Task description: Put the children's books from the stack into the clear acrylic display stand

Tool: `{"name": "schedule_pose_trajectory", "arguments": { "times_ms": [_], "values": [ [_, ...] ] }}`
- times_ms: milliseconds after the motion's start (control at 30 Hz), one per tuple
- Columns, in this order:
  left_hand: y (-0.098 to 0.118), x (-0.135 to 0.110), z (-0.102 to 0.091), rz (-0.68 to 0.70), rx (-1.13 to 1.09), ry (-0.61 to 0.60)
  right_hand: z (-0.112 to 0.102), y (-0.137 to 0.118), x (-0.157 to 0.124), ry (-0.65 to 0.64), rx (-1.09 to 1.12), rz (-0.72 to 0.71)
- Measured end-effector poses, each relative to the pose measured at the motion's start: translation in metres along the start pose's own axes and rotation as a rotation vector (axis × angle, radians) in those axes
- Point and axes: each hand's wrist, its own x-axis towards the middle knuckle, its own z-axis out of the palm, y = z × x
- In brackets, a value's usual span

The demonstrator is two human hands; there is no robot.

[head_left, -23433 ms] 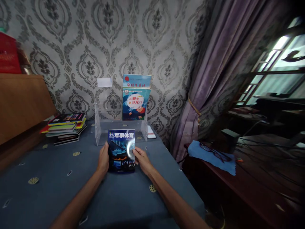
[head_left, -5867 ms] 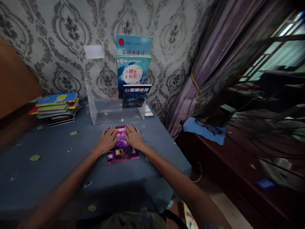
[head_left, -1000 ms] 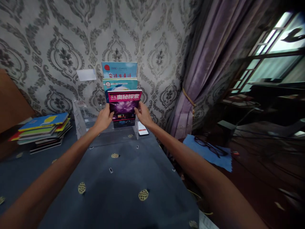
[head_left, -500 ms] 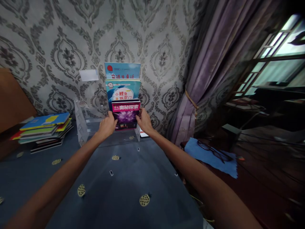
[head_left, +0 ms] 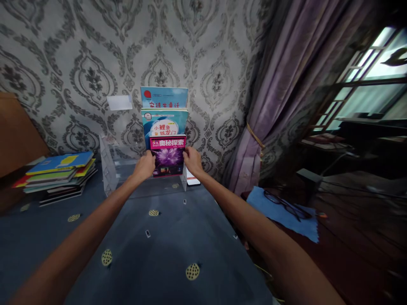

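Note:
A pink and purple book (head_left: 168,156) stands upright at the front of a clear acrylic book rack (head_left: 110,163). My left hand (head_left: 145,164) grips its left edge, and my right hand (head_left: 192,160) holds the right edge, fingers partly hidden behind the cover. Behind it, higher up, a teal book (head_left: 164,120) shows its upper part. Above that, at the very back, rises the top of a light blue book (head_left: 164,96). All of these are on the right side of the rack.
A pile of books (head_left: 60,169) lies on the dark blue tablecloth (head_left: 171,245) to the left. A phone (head_left: 193,179) rests beside the rack's right end. Eyeglasses (head_left: 286,205) sit on a blue cloth (head_left: 260,203) at right, near a tied purple curtain (head_left: 246,144).
The pink book sits slightly lower against the rack, still between both hands. My right-hand fingers have shifted a little at its edge. The whole view has tilted slightly.

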Motion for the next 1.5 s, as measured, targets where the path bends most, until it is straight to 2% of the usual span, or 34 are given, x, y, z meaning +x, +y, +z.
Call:
{"name": "schedule_pose_trajectory", "arguments": {
  "times_ms": [433,833,1000,1067,1133,1200,1267,1367,1433,1500],
  "values": [
    [0.002,-0.012,-0.008,0.0,0.074,-0.045,-0.005,0.004,-0.005,-0.044,-0.007,-0.03],
    [0.007,-0.024,-0.01,-0.024,0.034,-0.053,-0.009,0.006,-0.023,0.008,-0.011,-0.064],
    [0.0,-0.036,-0.014,0.048,0.014,0.024,-0.01,0.006,-0.029,0.027,0.041,-0.069],
    [-0.015,-0.048,-0.017,0.092,0.018,0.078,-0.013,0.004,-0.039,0.051,0.082,-0.046],
    [-0.043,-0.061,-0.021,0.122,0.028,0.126,-0.017,0.0,-0.056,0.057,0.145,-0.017],
    [-0.084,-0.072,-0.026,0.133,0.053,0.191,-0.021,-0.005,-0.08,0.02,0.22,0.015],
    [-0.134,-0.074,-0.031,0.12,0.136,0.343,-0.023,-0.011,-0.107,-0.05,0.282,0.072],
    [-0.205,-0.061,-0.039,-0.127,0.251,0.445,-0.02,-0.022,-0.145,-0.17,0.316,0.149],
    [-0.239,-0.046,-0.044,-0.27,0.36,0.39,-0.013,-0.029,-0.166,-0.244,0.346,0.19],
    [-0.259,-0.032,-0.048,-0.318,0.447,0.298,-0.004,-0.035,-0.182,-0.29,0.38,0.231]
  ]
}}
